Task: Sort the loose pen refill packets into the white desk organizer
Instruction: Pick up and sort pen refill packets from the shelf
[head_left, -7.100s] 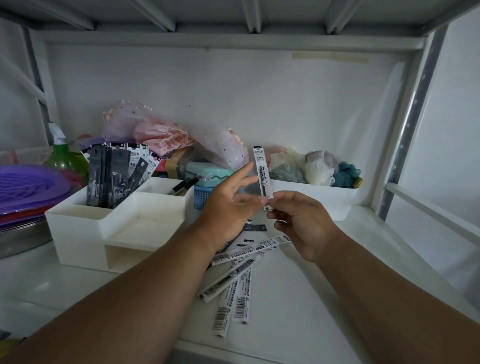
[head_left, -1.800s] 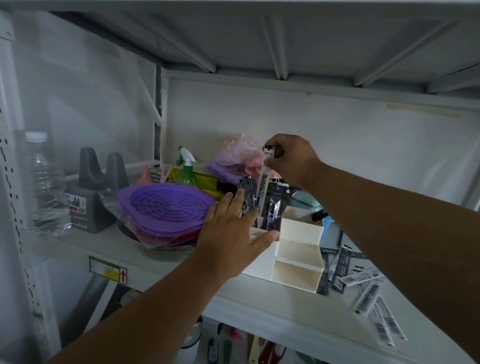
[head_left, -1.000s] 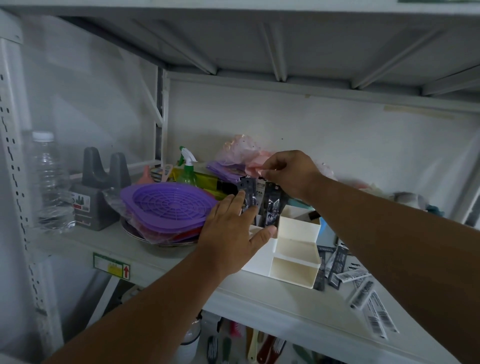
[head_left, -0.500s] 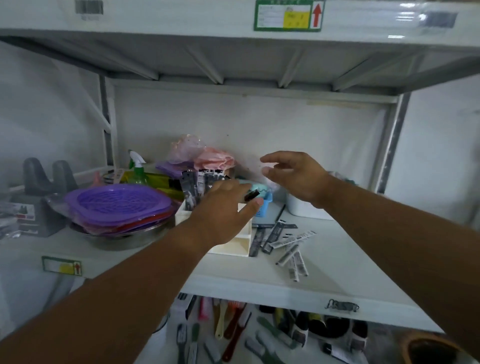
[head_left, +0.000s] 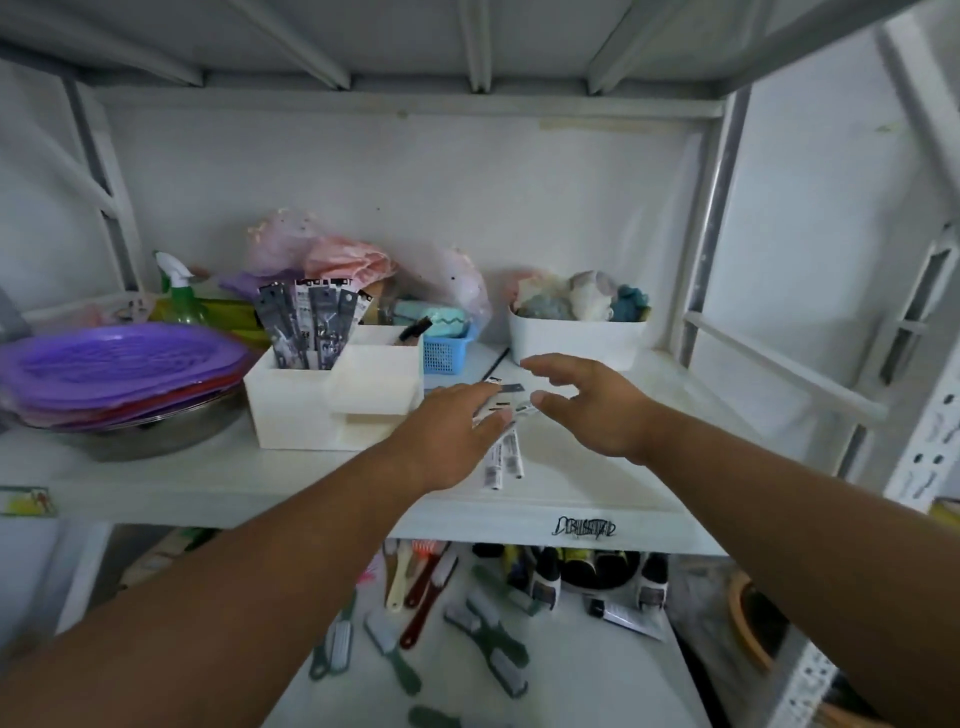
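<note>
A white metal shelf (head_left: 623, 499) carries a stack of purple trays (head_left: 114, 369) at left and a white bin (head_left: 576, 340) of soft items at back right; between them stands the white desk organizer (head_left: 306, 410), its tall rear compartment holding upright refill packets (head_left: 311, 325); the left hand (head_left: 447, 431), fingers straight, lies over the loose packets (head_left: 501, 457) just right of the organizer; the right hand (head_left: 587, 405) hovers beside it, fingers spread and relaxed, holding nothing.
</note>
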